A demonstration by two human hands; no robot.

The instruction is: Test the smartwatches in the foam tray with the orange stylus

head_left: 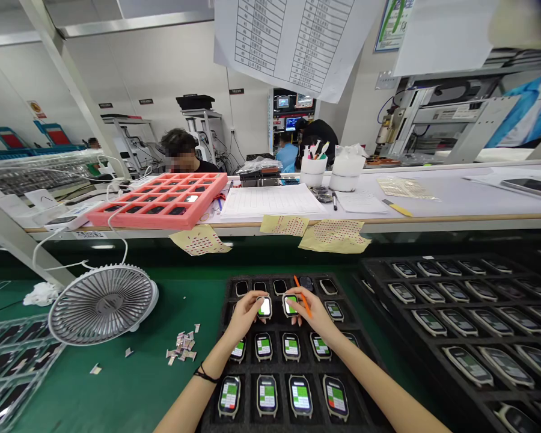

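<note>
Over a black foam tray [247, 421] of watch cases, my left hand [247, 313] grips a smartwatch [264, 307] by its side, its screen lit white. Close beside it, my right hand [313, 307] pinches a second smartwatch [290, 305], whose display shows green and white. A thin orange stick [303, 296] runs across the right fingers, held along with that watch. Nearer me, rows of watches with lit green and white screens sit in the tray's pockets, among them a watch [267, 394]. Those in the farthest row, such as one watch [329, 287], have dark screens.
A second black tray [374, 267] of watches stands to the right. On the green mat left are a grey fan [103, 305], small loose pieces [183, 347] and a clear tray [24, 391]. The shelf ahead bears a pink foam tray [184, 219] and papers [273, 200]. People sit beyond.
</note>
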